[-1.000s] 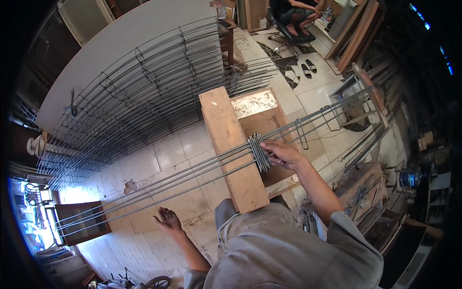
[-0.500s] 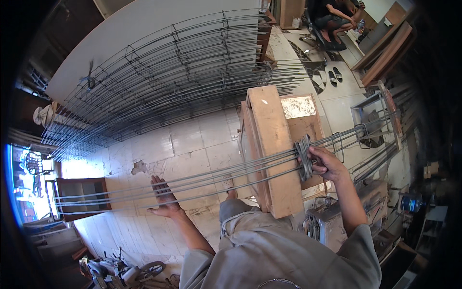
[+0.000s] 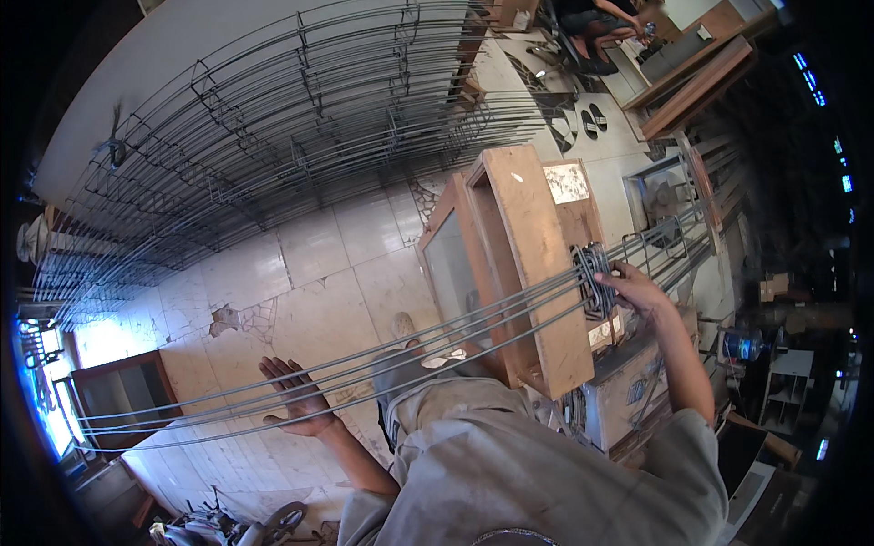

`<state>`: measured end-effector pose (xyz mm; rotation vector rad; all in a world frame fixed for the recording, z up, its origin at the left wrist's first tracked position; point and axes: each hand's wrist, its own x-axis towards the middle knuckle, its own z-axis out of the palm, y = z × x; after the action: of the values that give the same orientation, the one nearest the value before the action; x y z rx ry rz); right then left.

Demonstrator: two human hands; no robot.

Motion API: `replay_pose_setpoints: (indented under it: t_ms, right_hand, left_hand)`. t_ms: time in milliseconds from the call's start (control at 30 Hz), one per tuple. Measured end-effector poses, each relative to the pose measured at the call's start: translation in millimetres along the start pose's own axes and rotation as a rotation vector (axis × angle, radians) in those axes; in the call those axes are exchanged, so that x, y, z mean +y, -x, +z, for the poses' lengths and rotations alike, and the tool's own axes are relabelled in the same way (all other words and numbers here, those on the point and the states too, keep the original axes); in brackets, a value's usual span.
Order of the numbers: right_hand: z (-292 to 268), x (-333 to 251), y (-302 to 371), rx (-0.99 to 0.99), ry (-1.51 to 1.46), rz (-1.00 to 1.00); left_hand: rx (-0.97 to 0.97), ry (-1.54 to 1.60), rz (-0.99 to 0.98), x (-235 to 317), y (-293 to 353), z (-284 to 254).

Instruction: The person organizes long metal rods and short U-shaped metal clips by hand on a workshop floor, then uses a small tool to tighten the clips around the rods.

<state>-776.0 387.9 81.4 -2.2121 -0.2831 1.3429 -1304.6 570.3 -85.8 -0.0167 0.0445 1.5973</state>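
Several long thin steel rods [image 3: 455, 331] stretch across in front of me, over a wooden cabinet [image 3: 533, 264]. A bundle of bent steel wire rings [image 3: 594, 284] sits around the rods at the cabinet's right side. My right hand [image 3: 635, 289] is closed on the right edge of this bundle, thumb and fingers pinching it. Farther left, my left hand [image 3: 302, 400] is open with fingers stretched out. The rods cross over its palm; whether they touch it I cannot tell. A single wire ring [image 3: 663, 238] hangs around the rods farther right.
A large stack of tied steel cages [image 3: 309, 118] fills the far left. Another person [image 3: 596, 27] sits at the back right, near a pair of slippers [image 3: 594, 120]. A wooden frame [image 3: 701, 187] stands under the rods' right end. A motorbike [image 3: 228, 523] is at the lower left.
The view has shifted and turned slightly. My right hand stays at the ring bundle, its fingers now closer around the edge. My left hand remains open under the rods.
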Motion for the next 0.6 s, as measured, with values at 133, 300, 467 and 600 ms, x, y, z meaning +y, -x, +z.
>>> replay_pose_setpoints:
  t_ms: [133,300,467,600]
  right_hand:
    - [3,-22,-3,0.04,0.456,-0.062]
    - [8,-22,-10,0.187,0.804,-0.184]
    - [29,4,-12,0.318,0.524,-0.203]
    - [54,18,-11,0.379,0.063,-0.273]
  left_hand:
    - [-0.041,0.037,-0.031,9,-11,4]
    - [0.031,-0.003,-0.054,5,2,8]
    - [0.407,-0.21,0.011,13,56,8]
    - [0.583,-0.428,0.003,-9,66,62]
